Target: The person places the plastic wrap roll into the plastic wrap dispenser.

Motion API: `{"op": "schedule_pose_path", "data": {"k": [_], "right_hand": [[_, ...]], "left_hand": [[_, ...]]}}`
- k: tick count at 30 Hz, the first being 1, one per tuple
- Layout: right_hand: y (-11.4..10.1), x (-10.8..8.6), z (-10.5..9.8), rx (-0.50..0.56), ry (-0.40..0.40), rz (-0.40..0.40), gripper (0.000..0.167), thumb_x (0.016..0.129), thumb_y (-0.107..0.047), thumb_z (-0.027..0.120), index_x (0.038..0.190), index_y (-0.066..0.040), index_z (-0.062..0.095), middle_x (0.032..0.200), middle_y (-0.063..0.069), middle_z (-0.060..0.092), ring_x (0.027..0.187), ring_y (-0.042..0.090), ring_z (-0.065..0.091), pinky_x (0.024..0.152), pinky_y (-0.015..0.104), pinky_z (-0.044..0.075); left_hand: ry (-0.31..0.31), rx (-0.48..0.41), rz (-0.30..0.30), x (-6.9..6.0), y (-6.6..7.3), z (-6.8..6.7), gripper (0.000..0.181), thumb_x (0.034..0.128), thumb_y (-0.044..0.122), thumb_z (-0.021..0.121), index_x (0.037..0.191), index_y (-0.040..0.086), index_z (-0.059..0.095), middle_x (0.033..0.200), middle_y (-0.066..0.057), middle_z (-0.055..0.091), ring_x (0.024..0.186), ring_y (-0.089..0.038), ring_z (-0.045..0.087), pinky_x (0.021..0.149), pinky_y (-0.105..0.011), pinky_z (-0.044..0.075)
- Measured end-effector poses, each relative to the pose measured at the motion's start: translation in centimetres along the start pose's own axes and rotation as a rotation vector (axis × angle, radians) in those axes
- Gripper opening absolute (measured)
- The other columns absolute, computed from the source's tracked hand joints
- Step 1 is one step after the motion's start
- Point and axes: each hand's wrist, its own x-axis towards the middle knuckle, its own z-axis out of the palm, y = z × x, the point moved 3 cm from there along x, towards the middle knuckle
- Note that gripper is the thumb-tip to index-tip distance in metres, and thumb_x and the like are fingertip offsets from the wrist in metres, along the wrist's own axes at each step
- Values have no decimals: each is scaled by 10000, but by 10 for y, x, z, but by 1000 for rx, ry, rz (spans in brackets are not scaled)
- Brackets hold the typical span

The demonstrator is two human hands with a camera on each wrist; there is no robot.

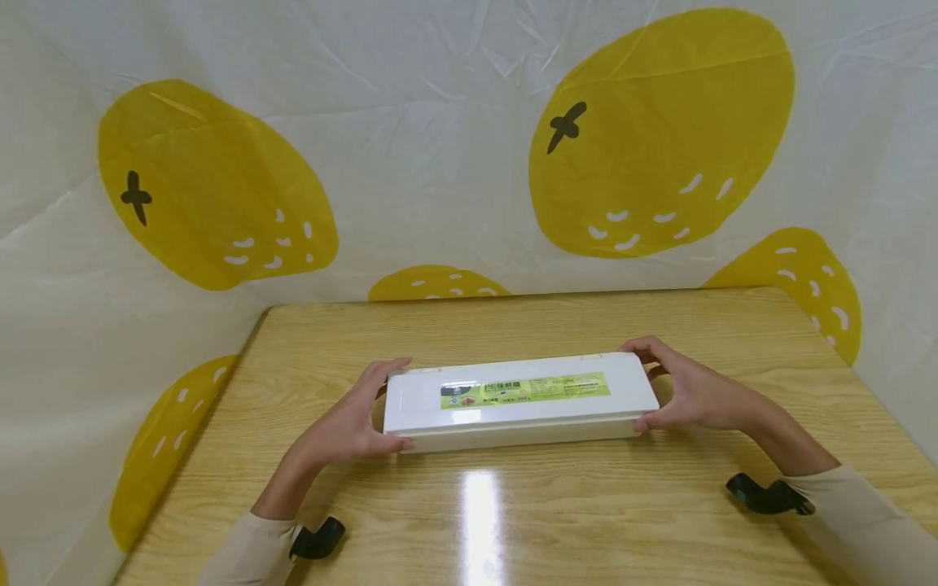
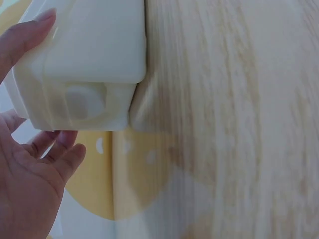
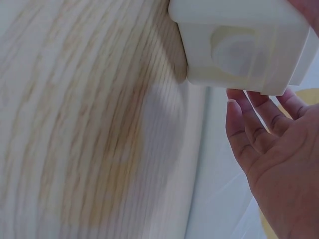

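Observation:
A long white cling film box (image 1: 425,419) with a green printed label (image 1: 523,391) lies on the wooden table, its long side facing me. At its left end my left hand (image 1: 359,415) grips it, thumb on the near side and fingers around the far side. My right hand (image 1: 692,395) holds the right end in the same way. The left wrist view shows one end of the box (image 2: 89,50) beside the left hand (image 2: 30,174). In the right wrist view, fingers of the right hand (image 3: 284,154) touch the far side of the box (image 3: 234,55).
The wood-grain table (image 1: 586,505) runs back to a white curtain (image 1: 440,179) with yellow fruit prints, which hangs behind and along the sides. A dark curved piece (image 1: 318,539) sits at the left wrist, and a similar black piece (image 1: 765,495) at the right.

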Motion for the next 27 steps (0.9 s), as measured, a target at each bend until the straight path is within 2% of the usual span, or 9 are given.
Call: {"op": "schedule_pose_path", "data": {"k": [3,6,12,18,20,24,27], "right_hand": [[1,1,0,13,0,-5,961,702,-259,955,1445,-100,367,1328,45,496,1118,247,517,892,377,501],[1,3,0,19,-1,-4,965,702,-259,956,1446,-95,363,1333,54,494,1121,258,518,888,389,511],[2,5,0,34,-4,0,981,703,-250,955,1457,-77,352,1342,63,488,1136,264,510,881,362,517],[0,4,1,65,-9,-24,959,713,-212,948,1449,-52,355,1330,84,492,1126,242,512,871,299,513],[-1,4,1,64,-8,-33,953,718,-207,945,1447,-37,355,1328,93,496,1120,231,516,870,299,513],[-1,4,0,63,-9,-37,952,722,-205,942,1449,-33,353,1327,94,496,1114,217,519,867,302,517],[-1,4,0,76,-16,-29,959,723,-204,942,1459,-48,347,1326,81,491,1115,223,517,862,306,521]], "left_hand": [[20,-58,-18,1,-5,1,1099,746,367,922,1601,231,245,1472,-49,363,1389,-268,387,1185,-571,287],[44,-93,-34,1,-9,1,1112,732,343,934,1599,206,251,1508,-58,364,1397,-283,395,1183,-574,291],[78,-77,-49,3,-11,-1,1160,688,384,955,1596,169,265,1452,-60,456,1371,-304,456,1144,-571,362],[65,2,-58,5,-8,-6,1191,674,465,945,1600,385,200,1358,-38,507,1345,-313,504,1124,-542,402],[59,20,-55,5,-7,-7,1200,680,478,938,1601,417,172,1335,-45,508,1335,-322,513,1118,-546,407],[52,24,-65,4,-6,-9,1200,686,483,932,1613,364,179,1336,-72,507,1327,-347,517,1104,-567,412],[42,-11,-72,4,-6,-9,1138,697,460,932,1594,236,269,1378,-80,520,1344,-357,507,1112,-578,398]]}}
